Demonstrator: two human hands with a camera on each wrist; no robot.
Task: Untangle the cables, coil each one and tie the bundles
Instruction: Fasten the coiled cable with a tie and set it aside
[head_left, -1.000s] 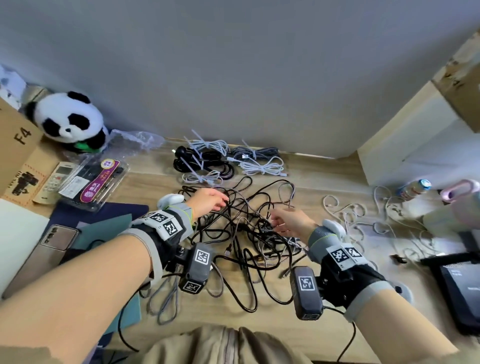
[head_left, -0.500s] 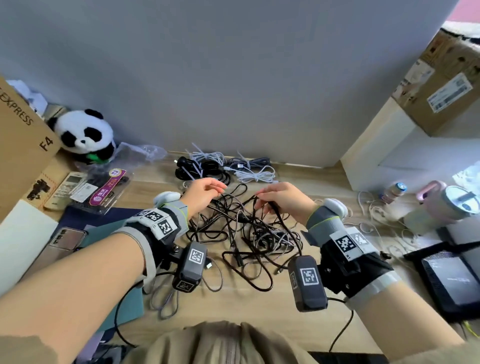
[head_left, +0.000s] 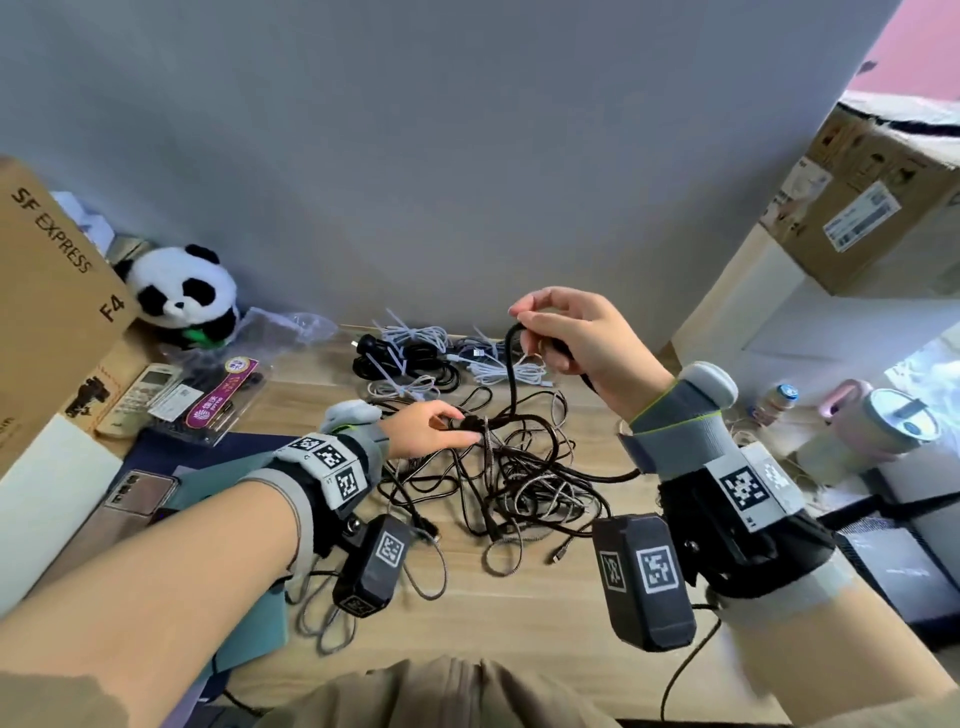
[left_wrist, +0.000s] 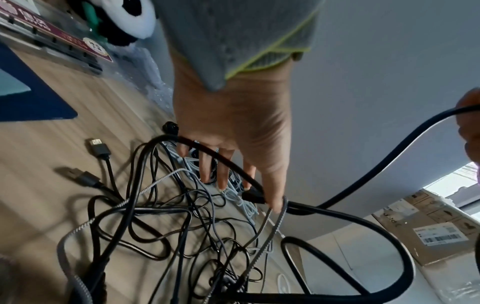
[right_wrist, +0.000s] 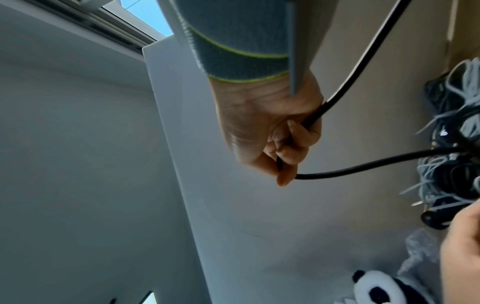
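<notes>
Wrist-only: right hand (right_wrist: 272, 131) fingers around black cable (right_wrist: 363, 166)

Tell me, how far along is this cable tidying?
Partly done. Several tied bundles already lie by the wall. In hand: the right hand lifts a black cable out of the tangle, on which the left hand rests. That tangle remains to be separated, coiled and tied.

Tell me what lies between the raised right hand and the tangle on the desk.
In the head view, only the black cable that the right hand grips, hanging down into the tangle.
</notes>
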